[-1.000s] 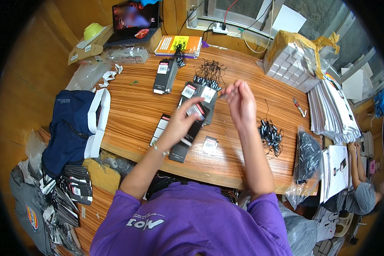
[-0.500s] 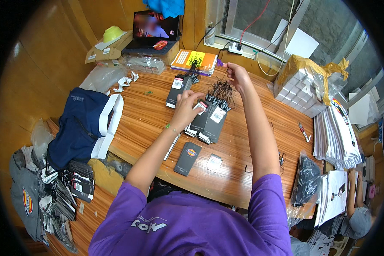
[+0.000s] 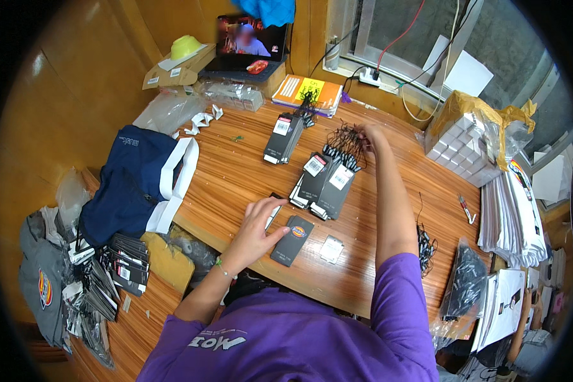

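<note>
My left hand [image 3: 253, 235] is open near the table's front edge, thumb and fingers apart, beside a narrow dark tag [image 3: 273, 213]. Its thumb reaches the left edge of a dark grey hang tag [image 3: 292, 241] with an oval logo. Farther back lies a fanned stack of dark hang tags [image 3: 321, 186] with white barcode stickers. From its top spreads a tangle of black strings [image 3: 344, 141] with small grey clips. My right hand [image 3: 373, 140] is at the right end of these strings, its curled fingers closed on them; the fingertips are partly hidden.
Another tag stack [image 3: 282, 139] lies behind, near an orange notebook [image 3: 325, 93]. A small white sticker sheet [image 3: 332, 249] is at the front. Right are loose black strings [image 3: 426, 249], a red-handled cutter [image 3: 466, 208] and a wrapped bundle of boxes [image 3: 463, 143]. Navy fabric [image 3: 127, 184] lies left.
My left hand has left the tag stack and come nearer, down to the front tags. My right hand has lowered from above onto the strings. The whole view has shifted slightly.
</note>
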`<state>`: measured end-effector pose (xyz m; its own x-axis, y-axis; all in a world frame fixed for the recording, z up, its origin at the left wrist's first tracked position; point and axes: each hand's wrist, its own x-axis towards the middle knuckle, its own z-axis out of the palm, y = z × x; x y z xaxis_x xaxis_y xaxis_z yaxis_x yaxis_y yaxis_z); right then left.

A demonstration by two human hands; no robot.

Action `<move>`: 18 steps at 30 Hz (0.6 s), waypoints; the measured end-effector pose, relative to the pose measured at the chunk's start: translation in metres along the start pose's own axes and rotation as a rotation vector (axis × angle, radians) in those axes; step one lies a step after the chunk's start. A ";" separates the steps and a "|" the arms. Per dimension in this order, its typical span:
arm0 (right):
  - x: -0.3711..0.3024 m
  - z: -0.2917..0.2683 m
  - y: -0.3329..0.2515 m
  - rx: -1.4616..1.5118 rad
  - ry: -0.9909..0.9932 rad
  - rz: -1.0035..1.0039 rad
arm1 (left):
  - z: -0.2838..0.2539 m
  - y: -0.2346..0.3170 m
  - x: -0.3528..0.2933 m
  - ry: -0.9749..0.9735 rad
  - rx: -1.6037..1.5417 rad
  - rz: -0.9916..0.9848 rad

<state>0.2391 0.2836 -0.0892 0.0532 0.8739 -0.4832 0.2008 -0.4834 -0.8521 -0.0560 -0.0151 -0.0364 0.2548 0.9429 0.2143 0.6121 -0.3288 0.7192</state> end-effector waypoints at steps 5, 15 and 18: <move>-0.065 0.003 0.018 -0.087 0.223 -0.591 | -0.002 -0.005 0.006 -0.264 0.274 0.074; -0.300 0.060 0.123 -0.860 0.171 -0.664 | 0.012 -0.008 0.033 -0.434 0.398 0.214; -0.302 0.064 0.136 -0.837 0.237 -0.671 | 0.011 -0.009 0.032 -0.418 0.392 0.222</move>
<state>0.1877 -0.0489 -0.0721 -0.1460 0.9771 0.1546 0.8548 0.2033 -0.4775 -0.0449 0.0180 -0.0438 0.6312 0.7756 -0.0034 0.7203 -0.5845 0.3735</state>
